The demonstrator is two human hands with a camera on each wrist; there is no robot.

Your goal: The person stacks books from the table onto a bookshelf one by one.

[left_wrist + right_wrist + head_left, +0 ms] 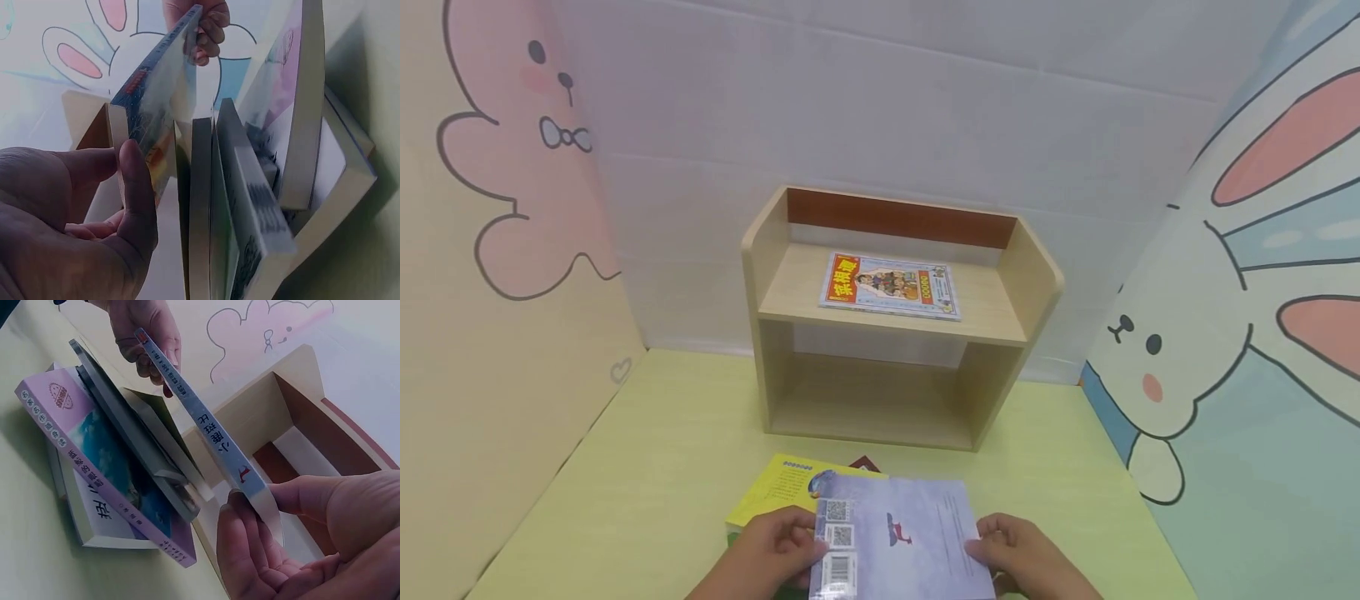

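Note:
A pale lavender-blue book (917,533) is held between both hands at the bottom of the head view. Its upturned cover has a barcode, QR codes and a small red deer. My left hand (771,554) pinches its left edge, thumb on top; my right hand (1026,554) pinches the right edge likewise. The right wrist view shows the book's blue spine (212,431), printed with Chinese characters. Under and behind the held book lies a pile with a yellow book (775,492) on top. A pink-spined book (106,478) shows lower in that pile.
A two-level wooden shelf (891,330) stands behind the pile. On its upper board lies a colourful book (887,287) with a red title block. A dark red corner (867,463) peeks out behind the yellow book. Walls painted with cartoon animals enclose the pale green table (655,467).

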